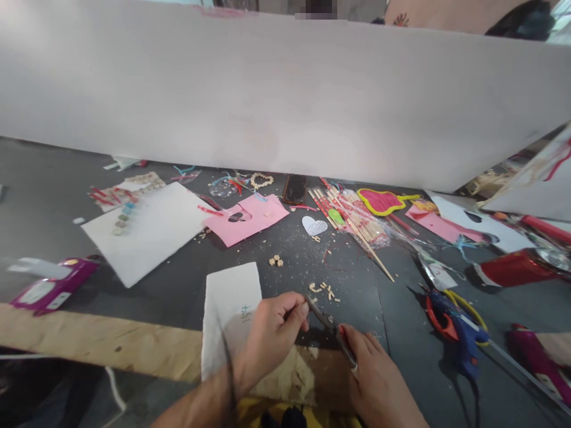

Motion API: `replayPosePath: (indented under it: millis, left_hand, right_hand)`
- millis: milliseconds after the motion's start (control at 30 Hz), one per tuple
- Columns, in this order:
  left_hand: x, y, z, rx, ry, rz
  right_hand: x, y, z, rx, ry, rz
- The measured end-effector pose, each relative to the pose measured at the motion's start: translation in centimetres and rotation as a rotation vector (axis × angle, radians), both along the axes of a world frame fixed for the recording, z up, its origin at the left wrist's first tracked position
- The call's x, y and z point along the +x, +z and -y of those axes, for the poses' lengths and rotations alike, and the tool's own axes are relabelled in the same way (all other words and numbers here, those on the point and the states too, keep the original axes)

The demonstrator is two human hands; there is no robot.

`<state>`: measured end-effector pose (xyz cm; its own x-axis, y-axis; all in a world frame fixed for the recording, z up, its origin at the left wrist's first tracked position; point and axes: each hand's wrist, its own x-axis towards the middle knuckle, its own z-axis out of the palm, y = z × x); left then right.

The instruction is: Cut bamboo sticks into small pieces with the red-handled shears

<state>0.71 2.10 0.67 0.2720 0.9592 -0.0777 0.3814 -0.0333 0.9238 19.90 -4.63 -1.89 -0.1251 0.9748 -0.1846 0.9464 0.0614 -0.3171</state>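
Note:
My left hand (282, 318) is closed in a pinch at the tip of a dark metal hand tool, its thumb and forefinger pressed together. What sits between the fingertips is too small to make out. My right hand (372, 362) is wrapped around the tool's handles; the dark hand tool (322, 318) looks like pliers or shears. Short pale wooden pieces (329, 291) lie just beyond the tool. A small flower-like cluster of wooden bits (276, 260) rests farther off. Beneath my left forearm is a sheet of white paper (229, 303) with faint writing.
Beyond lie pink paper (267, 217), a white paper heart (314, 226), wooden sticks (377, 258) and a yellow-edged pink shape (381, 202). A blue glue gun (466, 339) and red can (517, 267) are right; a purple glue gun (62, 288) is left. A white panel (267, 89) stands behind.

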Motion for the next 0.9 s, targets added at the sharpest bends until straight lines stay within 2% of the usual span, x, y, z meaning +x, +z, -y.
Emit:
replayPosePath:
  millis: [267, 467, 733, 900]
  left_hand:
    - [0.2, -0.4, -0.4, 0.047, 0.012, -0.017]
    - [0.4, -0.4, -0.2, 0.146, 0.060, -0.086]
    - [0.3, 0.3, -0.4, -0.015, 0.032, -0.004]
    - [0.1, 1.0, -0.3, -0.054, -0.018, 0.036]
  right_hand:
    - [0.0, 0.5, -0.5, 0.103, 0.009, 0.058]
    - [-0.2, 0.6, -0.4, 0.081, 0.025, 0.078]
    - [-0.6, 1.2, -0.4, 0.064, 0.043, 0.072]
    - [-0.5, 1.1, -0.2, 0.025, 0.027, -0.003]
